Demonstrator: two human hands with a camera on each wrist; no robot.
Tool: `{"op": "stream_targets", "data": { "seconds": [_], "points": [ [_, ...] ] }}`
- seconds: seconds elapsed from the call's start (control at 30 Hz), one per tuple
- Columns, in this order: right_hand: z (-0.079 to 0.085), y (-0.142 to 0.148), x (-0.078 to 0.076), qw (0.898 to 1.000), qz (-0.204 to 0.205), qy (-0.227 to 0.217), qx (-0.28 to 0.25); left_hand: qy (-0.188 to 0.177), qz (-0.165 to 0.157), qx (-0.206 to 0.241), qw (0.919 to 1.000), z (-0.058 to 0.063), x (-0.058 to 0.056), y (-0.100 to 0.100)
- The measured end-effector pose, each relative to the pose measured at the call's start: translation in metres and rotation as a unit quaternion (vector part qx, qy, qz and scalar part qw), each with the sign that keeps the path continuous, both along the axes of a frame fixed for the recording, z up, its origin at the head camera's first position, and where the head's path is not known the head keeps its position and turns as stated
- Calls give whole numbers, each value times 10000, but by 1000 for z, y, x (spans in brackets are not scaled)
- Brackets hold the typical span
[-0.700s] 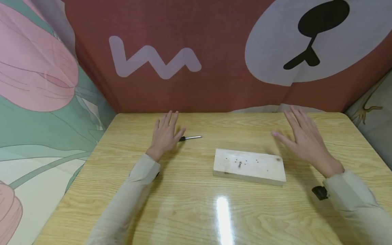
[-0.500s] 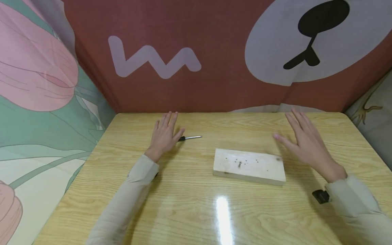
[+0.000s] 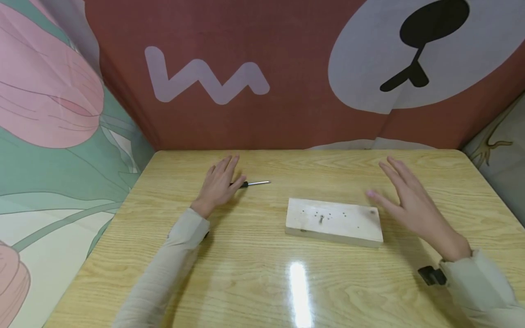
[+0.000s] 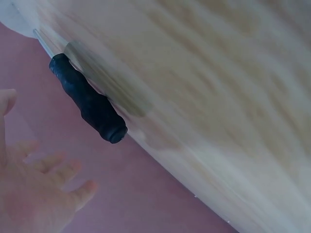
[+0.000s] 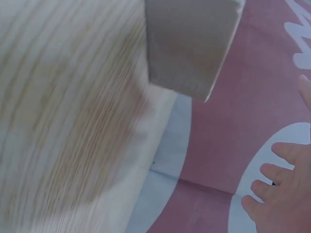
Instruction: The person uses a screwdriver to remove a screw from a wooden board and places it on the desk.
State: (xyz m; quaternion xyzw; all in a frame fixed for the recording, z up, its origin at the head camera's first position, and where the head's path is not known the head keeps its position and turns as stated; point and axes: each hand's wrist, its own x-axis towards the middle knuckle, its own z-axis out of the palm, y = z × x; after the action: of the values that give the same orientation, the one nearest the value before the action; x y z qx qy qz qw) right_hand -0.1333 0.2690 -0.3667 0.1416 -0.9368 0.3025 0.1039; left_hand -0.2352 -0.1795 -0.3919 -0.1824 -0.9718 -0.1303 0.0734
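Note:
My left hand, fingers straight, hovers over the left part of the table and overlaps the handle of a screwdriver in the head view. The left wrist view shows that screwdriver's black handle lying on the wood, apart from the fingers. At the right, my right hand is held above the table with fingers extended and thumb spread. Between the hands lies a pale wooden block with several small holes. A screw stands up out of its top. In the right wrist view the block's end shows beside the hand.
The light wood-grain table reaches back to a red printed cloth hanging behind it. A floral cloth hangs on the left, another printed sheet on the right. A small black device sits at the right wrist.
Both hands have drawn back slightly toward the person, the right one more than the left. More of the screwdriver's handle shows beside the left thumb. The block stays in place.

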Motion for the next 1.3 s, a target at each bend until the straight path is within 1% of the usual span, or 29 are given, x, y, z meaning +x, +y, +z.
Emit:
{"op": "stream_targets", "data": {
  "seconds": [0.1,0.2,0.37,0.5,0.67,0.87,1.1,1.3],
  "points": [
    [2,-3,7,9999,69,-125,-59,-109,-75,40,9999,0,1,-2],
    [3,-6,13,9997,143,-196,-98,-110,-174,115,9997,-1,1,-5],
    [3,-8,20,9991,244,-311,-159,-9,-331,385,9987,-1,0,-7],
    [3,-8,26,9980,359,-472,-220,-77,-412,592,9974,0,0,-9],
    [1,-8,31,9960,434,-712,-308,-412,-393,813,9951,0,2,-12],
    [-1,-7,38,9944,524,-885,-255,-875,-330,909,9915,1,3,-17],
    [-4,-8,42,9915,711,-1076,-155,-1165,-300,1093,9867,0,2,-21],
    [-6,-10,42,9884,820,-1254,-250,-1328,-284,1067,9850,1,1,-22]
  ]
}}
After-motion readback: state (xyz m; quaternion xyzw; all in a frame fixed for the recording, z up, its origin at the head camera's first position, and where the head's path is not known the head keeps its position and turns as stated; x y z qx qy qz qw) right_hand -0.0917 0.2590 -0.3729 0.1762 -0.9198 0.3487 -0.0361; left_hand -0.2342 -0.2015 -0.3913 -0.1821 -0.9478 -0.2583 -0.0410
